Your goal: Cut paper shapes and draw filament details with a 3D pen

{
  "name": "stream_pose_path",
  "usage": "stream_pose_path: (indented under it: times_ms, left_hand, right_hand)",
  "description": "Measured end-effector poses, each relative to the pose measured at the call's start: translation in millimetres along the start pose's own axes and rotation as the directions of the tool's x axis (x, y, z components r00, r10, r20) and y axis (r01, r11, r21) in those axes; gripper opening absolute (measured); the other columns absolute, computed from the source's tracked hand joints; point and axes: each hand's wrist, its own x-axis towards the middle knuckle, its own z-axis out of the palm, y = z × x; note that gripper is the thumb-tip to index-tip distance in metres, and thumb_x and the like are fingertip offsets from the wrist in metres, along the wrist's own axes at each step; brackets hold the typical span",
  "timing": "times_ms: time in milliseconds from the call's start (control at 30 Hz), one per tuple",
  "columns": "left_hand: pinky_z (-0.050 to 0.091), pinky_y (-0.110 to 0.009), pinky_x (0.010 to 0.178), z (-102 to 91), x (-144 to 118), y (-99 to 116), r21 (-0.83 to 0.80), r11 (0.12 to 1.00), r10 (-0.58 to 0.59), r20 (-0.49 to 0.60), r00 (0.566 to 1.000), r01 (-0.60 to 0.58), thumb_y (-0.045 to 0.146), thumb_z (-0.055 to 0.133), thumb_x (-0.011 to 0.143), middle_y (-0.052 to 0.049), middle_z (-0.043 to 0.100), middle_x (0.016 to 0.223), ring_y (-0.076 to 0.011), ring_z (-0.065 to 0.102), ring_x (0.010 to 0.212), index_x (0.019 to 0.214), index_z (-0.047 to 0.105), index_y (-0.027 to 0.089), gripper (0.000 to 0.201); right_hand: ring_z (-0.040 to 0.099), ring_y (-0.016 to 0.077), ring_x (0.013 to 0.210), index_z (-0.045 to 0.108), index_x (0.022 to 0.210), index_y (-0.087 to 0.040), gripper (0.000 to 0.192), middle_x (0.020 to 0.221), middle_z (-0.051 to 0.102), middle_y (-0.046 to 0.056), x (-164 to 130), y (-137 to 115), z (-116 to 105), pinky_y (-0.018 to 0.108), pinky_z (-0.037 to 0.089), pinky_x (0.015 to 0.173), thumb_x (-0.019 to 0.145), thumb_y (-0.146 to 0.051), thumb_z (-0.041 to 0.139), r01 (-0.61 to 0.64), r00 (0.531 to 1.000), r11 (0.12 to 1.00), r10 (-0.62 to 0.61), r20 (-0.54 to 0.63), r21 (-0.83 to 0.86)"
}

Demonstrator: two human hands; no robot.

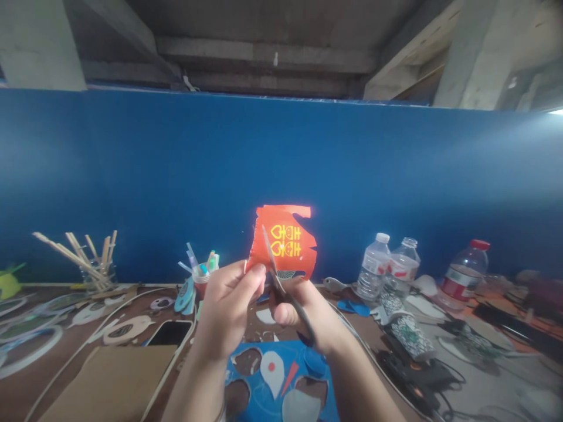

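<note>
Head view. We log one red paper piece, ragged-edged, printed with two yellow emblems; we cannot read them as words. It is held up in front of the blue partition, above the table. The left hand pinches its lower left edge between thumb and fingers. The right hand is closed around the handles of scissors, whose blade lies against the paper.

Labels: three clear water bottles stand to the right, two with white caps and one with a red cap; their red-and-white bands are too blurred to read.

Surface: brown tabletop carrying a blue cut sheet just below the hands, a dark phone, a cardboard sheet, a jar of wooden sticks, and a cup of pens.

Room: bare concrete beams overhead.
</note>
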Motion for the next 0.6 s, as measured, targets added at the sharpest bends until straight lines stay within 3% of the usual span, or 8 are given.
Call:
stream_pose_path:
  times_ms: [367, 600]
  left_hand:
    - [0.021, -0.023, 0.042, -0.3, -2, 7, 0.006, 0.999, 0.031, 0.041, 0.999, -0.031, 0.03, 0.047, 0.08, 0.005, 0.028, 0.045, -0.0067, 0.025, 0.043, 0.047, 0.038, 0.017, 0.036]
    - [0.021, -0.024, 0.044, -4.4, -2, 5, 0.023, 0.999, 0.033, 0.051, 0.998, -0.034, 0.031, 0.048, 0.08, 0.005, 0.029, 0.045, -0.0073, 0.027, 0.045, 0.047, 0.038, 0.017, 0.037]
  right_hand:
    - [0.025, 0.0072, 0.05, 0.046, 0.056, -0.015, 0.051, 0.051, 0.032, -0.005, -3, 6, -14, 0.022, 0.017, 0.045, 0.061, -0.062, 0.065, -0.126, 0.99, 0.99, 0.122, 0.071, 0.057]
    - [0.026, 0.0064, 0.049, 0.043, 0.053, -0.015, 0.054, 0.05, 0.032, -0.006, -3, 10, -15, 0.022, 0.017, 0.045, 0.058, -0.063, 0.067, -0.129, 0.988, 0.988, 0.121, 0.091, 0.082]
